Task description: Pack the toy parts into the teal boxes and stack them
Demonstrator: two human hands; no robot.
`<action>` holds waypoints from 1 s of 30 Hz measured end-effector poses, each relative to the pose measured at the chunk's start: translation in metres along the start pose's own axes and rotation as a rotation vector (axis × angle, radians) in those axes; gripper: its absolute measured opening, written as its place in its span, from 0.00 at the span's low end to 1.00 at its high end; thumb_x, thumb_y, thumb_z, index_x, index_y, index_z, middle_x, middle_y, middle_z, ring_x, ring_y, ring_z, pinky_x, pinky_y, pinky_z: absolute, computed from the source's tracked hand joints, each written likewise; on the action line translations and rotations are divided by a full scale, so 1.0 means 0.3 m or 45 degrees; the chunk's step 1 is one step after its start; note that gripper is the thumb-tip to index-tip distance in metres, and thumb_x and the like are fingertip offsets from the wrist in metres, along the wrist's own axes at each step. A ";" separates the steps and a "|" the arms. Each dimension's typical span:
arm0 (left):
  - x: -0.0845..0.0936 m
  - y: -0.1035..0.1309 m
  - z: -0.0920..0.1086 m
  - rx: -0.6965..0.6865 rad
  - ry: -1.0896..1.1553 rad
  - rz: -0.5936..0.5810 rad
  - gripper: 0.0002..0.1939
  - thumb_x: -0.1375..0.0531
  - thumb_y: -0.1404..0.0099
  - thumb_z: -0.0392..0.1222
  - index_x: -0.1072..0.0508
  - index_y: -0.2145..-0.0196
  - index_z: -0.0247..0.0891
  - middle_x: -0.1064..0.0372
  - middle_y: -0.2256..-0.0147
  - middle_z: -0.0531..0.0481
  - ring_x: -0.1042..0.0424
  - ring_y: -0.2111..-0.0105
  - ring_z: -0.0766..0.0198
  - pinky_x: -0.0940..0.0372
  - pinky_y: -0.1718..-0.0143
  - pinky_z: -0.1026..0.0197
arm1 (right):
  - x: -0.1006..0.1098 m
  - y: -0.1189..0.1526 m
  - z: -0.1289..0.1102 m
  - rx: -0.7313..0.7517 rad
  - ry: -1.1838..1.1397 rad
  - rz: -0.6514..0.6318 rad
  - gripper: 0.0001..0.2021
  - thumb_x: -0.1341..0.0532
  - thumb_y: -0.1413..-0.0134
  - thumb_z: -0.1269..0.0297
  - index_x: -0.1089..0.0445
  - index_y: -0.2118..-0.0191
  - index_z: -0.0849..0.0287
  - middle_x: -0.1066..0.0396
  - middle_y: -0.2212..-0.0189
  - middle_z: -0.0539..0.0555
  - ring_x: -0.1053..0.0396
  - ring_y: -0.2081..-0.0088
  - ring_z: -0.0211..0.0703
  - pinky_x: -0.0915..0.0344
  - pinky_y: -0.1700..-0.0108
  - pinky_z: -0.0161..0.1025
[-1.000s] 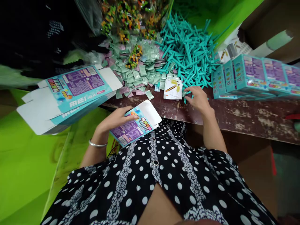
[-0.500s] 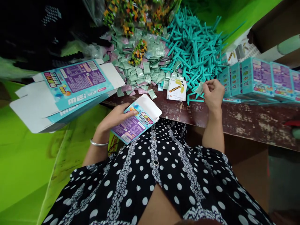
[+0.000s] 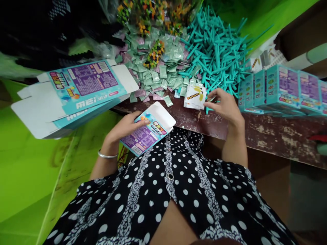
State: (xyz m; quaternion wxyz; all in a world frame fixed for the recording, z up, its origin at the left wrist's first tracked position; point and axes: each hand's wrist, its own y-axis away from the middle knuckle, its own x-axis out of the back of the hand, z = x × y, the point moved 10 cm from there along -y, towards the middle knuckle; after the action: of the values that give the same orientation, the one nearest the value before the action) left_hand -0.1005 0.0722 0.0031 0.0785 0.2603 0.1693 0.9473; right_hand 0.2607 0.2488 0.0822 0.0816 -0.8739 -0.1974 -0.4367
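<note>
My left hand (image 3: 127,126) grips a flat teal and purple carton (image 3: 146,134) with its white end flap up, held near my lap. The thumb lies across the carton's printed face. At the right edge of a stack of white printed cards (image 3: 195,97), my right hand (image 3: 222,103) has its thumb and fingers close together; whether they pinch a card or something small cannot be made out. Behind that hand lies a heap of teal plastic sticks (image 3: 219,51). Small pale green and pink sachets (image 3: 150,76) are piled left of the cards.
Flattened cartons (image 3: 89,83) are stacked at the left. Filled teal boxes (image 3: 286,86) stand in a row on the brown table (image 3: 278,136) at the right. Bags of orange, green and black pieces (image 3: 153,15) lie at the back, with one smaller bag (image 3: 154,54) on the sachets.
My right hand has moved left from beside the teal sticks to the edge of the card stack. The sachet seen at its fingertips no longer shows. My left hand still holds the carton.
</note>
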 end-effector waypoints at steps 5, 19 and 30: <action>-0.006 0.007 -0.003 0.020 0.009 0.001 0.32 0.35 0.35 0.73 0.20 0.55 0.40 0.15 0.52 0.39 0.18 0.53 0.44 0.27 0.54 0.50 | -0.118 -0.077 -0.094 0.076 0.527 -0.121 0.24 0.24 0.39 0.48 0.21 0.43 0.53 0.19 0.58 0.60 0.21 0.54 0.64 0.29 0.51 0.55; -0.002 -0.009 -0.009 0.003 0.010 0.002 0.30 0.35 0.35 0.73 0.23 0.59 0.40 0.17 0.56 0.40 0.20 0.58 0.47 0.30 0.59 0.53 | -0.195 0.000 -0.080 0.090 0.600 -0.230 0.07 0.29 0.39 0.65 0.24 0.55 0.54 0.19 0.61 0.56 0.23 0.59 0.55 0.39 0.60 0.44; -0.010 -0.018 -0.017 -0.019 0.035 -0.007 0.31 0.34 0.35 0.73 0.21 0.56 0.40 0.16 0.54 0.40 0.19 0.56 0.46 0.28 0.59 0.53 | -0.168 0.031 -0.051 0.090 0.640 -0.235 0.09 0.33 0.39 0.69 0.24 0.53 0.54 0.19 0.63 0.56 0.23 0.61 0.54 0.42 0.60 0.43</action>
State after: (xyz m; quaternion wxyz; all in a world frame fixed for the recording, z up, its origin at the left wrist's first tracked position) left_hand -0.1004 0.0752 -0.0044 0.0807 0.2462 0.1641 0.9518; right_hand 0.2261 0.2216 0.0517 0.1183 -0.7131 -0.2647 -0.6383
